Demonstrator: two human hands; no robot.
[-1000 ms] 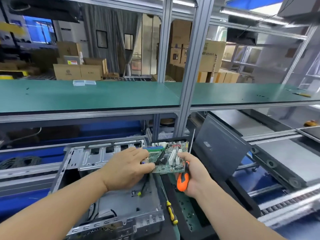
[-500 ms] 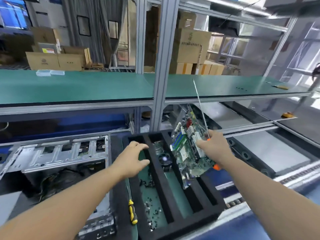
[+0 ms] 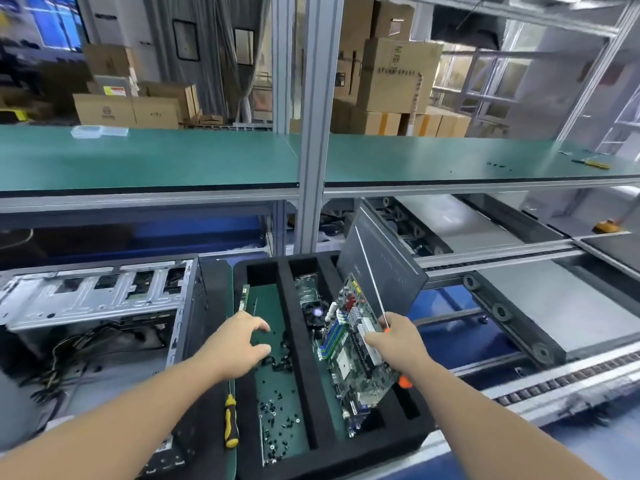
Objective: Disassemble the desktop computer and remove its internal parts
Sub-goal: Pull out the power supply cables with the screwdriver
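The right hand (image 3: 394, 341) grasps the motherboard (image 3: 360, 355) and an orange screwdriver (image 3: 403, 381), tilted in the black foam tray (image 3: 301, 334). Small screws (image 3: 273, 424) lie in its left compartment, where the left hand (image 3: 239, 344) hovers released.

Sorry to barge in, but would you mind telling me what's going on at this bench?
A person is stripping a desktop computer. The right hand holds the motherboard tilted over the black foam tray, gripping an orange-handled screwdriver with it. The left hand hovers over the tray's left compartment, among loose screws. The opened case sits to the left.

green motherboard (image 3: 356, 344) tilted over tray, gutted case (image 3: 93, 306) left
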